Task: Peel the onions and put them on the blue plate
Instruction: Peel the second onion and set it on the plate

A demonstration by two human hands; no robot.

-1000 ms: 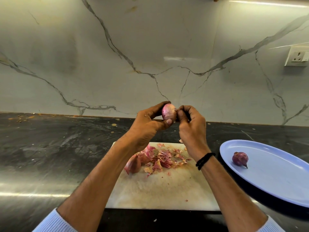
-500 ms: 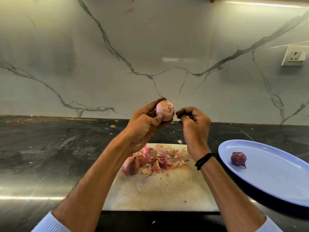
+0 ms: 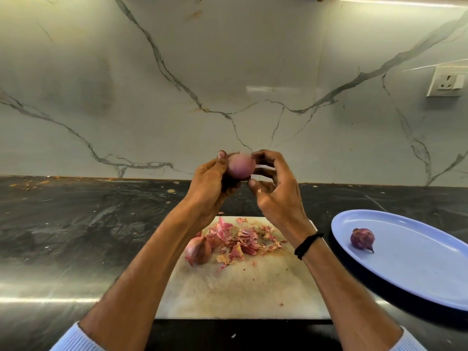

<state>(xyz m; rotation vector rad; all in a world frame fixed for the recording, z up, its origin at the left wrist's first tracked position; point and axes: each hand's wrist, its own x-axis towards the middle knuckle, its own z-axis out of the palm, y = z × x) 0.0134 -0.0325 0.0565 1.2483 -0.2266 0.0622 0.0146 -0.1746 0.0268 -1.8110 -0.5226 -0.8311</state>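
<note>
A small pink onion (image 3: 240, 166), blurred by motion, is held up above the cutting board (image 3: 243, 287). My left hand (image 3: 210, 181) grips it from the left. My right hand (image 3: 276, 191) touches it from the right with spread fingertips, thumb just below it. An unpeeled onion (image 3: 198, 250) lies on the board beside a pile of pink onion skins (image 3: 240, 239). One dark purple onion (image 3: 362, 238) sits on the blue plate (image 3: 417, 274) to the right.
The dark stone counter (image 3: 76, 224) runs along a white marble wall. A wall socket (image 3: 447, 81) is at the upper right. Crumbs lie at the counter's back left. The plate's near edge overhangs toward me.
My right hand has come back onto the onion with its fingers spread, after pulling slightly away. My left hand has turned the onion, and both hands sit slightly lower.
</note>
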